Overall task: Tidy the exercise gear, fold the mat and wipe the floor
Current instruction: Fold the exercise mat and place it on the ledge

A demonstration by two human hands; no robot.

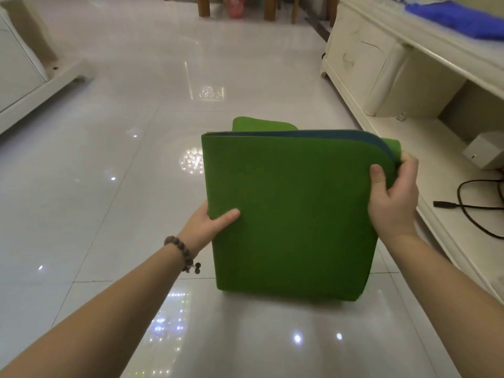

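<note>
A green exercise mat (pixel 291 208), folded into several layers with a blue inner face showing along its top edge, is held up above the glossy tiled floor (pixel 136 148). My left hand (pixel 210 223) grips its left edge, thumb on the front face. My right hand (pixel 392 197) grips the upper right corner, thumb on the front and fingers curled round the layers behind. A blue cloth (pixel 461 19) lies on top of the cream cabinet at the upper right.
A long cream TV cabinet (pixel 362 64) runs along the right, with a black cable (pixel 469 205) and a small white box (pixel 485 150) on its low shelf. A white sofa base (pixel 35 85) stands at the left. Wooden chair legs (pixel 203 6) stand at the far end.
</note>
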